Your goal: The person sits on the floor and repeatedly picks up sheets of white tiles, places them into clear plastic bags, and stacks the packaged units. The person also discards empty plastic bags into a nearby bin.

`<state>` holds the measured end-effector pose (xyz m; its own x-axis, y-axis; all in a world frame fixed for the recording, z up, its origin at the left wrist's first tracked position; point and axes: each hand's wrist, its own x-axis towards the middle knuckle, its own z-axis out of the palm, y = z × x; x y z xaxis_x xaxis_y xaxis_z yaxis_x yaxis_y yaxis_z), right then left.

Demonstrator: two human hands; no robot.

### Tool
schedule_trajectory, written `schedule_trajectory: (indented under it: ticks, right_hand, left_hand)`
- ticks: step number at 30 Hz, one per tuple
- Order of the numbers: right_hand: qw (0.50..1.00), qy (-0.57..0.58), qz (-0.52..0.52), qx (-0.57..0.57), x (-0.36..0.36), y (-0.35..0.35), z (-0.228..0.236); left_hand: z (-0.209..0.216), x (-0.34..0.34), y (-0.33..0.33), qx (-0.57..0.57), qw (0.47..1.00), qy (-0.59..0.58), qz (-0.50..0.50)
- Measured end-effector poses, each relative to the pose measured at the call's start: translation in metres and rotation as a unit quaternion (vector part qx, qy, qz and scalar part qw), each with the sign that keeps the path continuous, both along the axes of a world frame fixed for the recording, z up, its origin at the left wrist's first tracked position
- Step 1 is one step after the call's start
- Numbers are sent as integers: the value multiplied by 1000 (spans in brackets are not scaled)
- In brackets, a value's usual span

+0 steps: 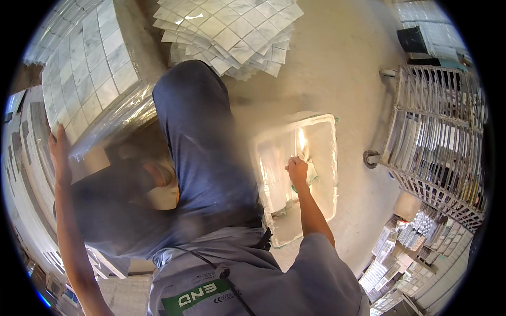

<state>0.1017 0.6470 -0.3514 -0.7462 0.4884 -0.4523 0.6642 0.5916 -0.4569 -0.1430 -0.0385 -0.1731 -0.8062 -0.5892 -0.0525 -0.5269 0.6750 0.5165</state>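
My left hand (60, 150) is at the near left corner of a stack of grey-white marble mosaic tile sheets (89, 63). Its fingers grip the edge of the top sheet, and part of the hand is hidden by the tiles. My right hand (298, 171) is closed inside a white rectangular basin (334, 174) on the floor to my right. A pale, wet-looking cloth (312, 171) bunches out of that fist, partly hidden by it. Bright light glints off the basin's inside, which seems to hold water.
Ahead, more mosaic tile sheets (232, 31) lie in a fanned stack. Clear plastic film (124, 113) hangs under the left stack. A wheeled slatted cart (432, 142) stands at the right, with stacked tiles (421, 231) behind it. My bent knee (192, 89) rises between the stacks.
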Motion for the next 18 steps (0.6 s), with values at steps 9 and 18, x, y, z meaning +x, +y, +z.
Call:
schedule_trajectory:
  ticks: [9,18]
  right_hand:
    - [990,-21,105,87,10,-40,46]
    - [979,167,-114,-16,5,-7,71]
  left_hand:
    - [-12,6,-16,-9,998,42,38]
    - [17,7,16,135,990,20,24]
